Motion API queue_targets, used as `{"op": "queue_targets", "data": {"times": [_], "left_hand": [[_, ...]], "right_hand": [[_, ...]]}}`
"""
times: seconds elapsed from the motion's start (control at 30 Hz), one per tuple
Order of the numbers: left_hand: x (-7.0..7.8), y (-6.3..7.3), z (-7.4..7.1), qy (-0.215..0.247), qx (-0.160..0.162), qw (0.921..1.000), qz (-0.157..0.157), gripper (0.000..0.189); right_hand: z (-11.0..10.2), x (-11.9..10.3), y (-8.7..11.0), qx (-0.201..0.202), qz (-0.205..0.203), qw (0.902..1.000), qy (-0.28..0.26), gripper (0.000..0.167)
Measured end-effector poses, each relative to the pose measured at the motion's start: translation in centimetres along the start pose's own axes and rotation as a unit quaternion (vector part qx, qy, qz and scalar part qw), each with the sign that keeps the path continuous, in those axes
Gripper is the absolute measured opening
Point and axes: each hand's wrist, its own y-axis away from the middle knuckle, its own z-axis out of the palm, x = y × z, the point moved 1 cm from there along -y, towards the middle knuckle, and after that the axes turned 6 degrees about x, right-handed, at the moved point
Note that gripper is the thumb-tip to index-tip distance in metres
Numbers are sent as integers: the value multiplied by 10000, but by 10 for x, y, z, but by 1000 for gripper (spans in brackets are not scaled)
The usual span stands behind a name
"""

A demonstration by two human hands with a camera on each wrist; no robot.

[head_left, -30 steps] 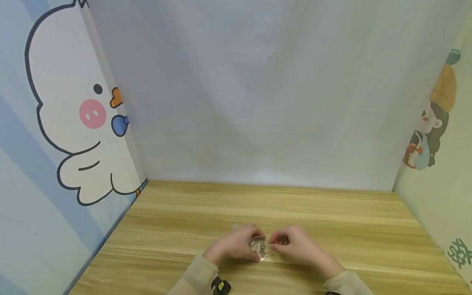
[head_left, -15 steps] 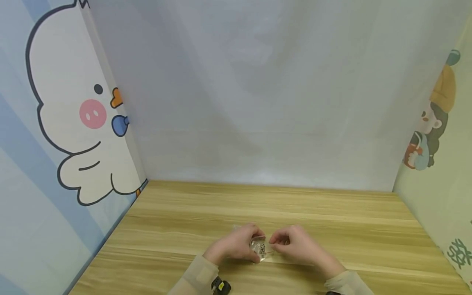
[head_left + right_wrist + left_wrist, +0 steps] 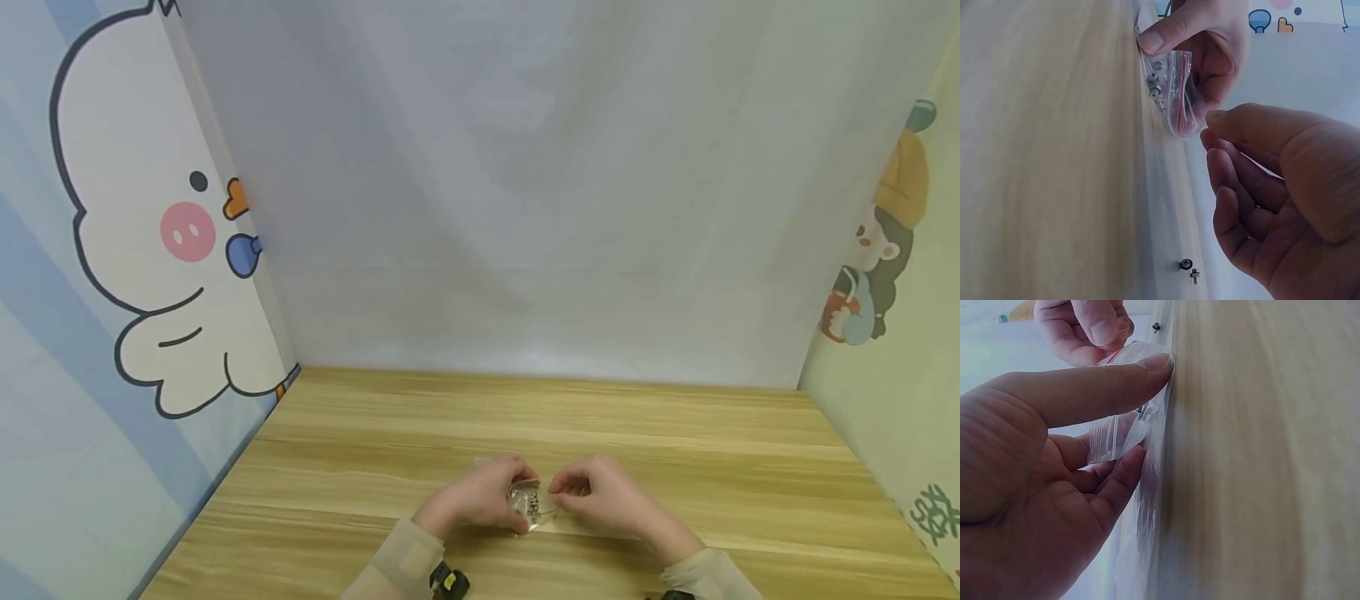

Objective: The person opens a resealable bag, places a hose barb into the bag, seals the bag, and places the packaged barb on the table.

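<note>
My left hand [image 3: 487,497] holds a small clear zip bag [image 3: 527,504] low over the table, thumb at its near side, fingers beyond. Small metal screws [image 3: 1154,84] sit inside the bag. A red line runs along its mouth, which gapes a little in the right wrist view. My right hand [image 3: 600,497] has thumb and index fingertip together at the lip of the bag, pinching its edge; the other fingers curl loosely below. Near that hand lie a dark round-headed screw [image 3: 1185,264] and a small silver screw [image 3: 1195,275].
Clear plastic [image 3: 1138,550] lies flat on the wood-grain table [image 3: 375,433] under the left hand. A pale grey curtain [image 3: 525,208] stands behind the table, with printed cartoon panels at both sides. A black strap device [image 3: 450,581] is on the left wrist.
The right hand has shifted very slightly to the right at the bag's mouth. The left hand and the zip bag hold their place.
</note>
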Motion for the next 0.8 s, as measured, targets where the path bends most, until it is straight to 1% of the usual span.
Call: {"op": "queue_targets", "data": {"times": [0.23, 0.57, 0.8], "left_hand": [[0, 1, 0, 34, 7, 10000, 4, 62], [1, 0, -2, -19, 13, 10000, 17, 62], [0, 0, -1, -76, 14, 10000, 35, 63]], "right_hand": [[-8, 6, -2, 73, 56, 9999, -95, 6], [-16, 14, -1, 205, 177, 9996, 104, 7], [-21, 19, 2, 215, 290, 9993, 98, 9]]}}
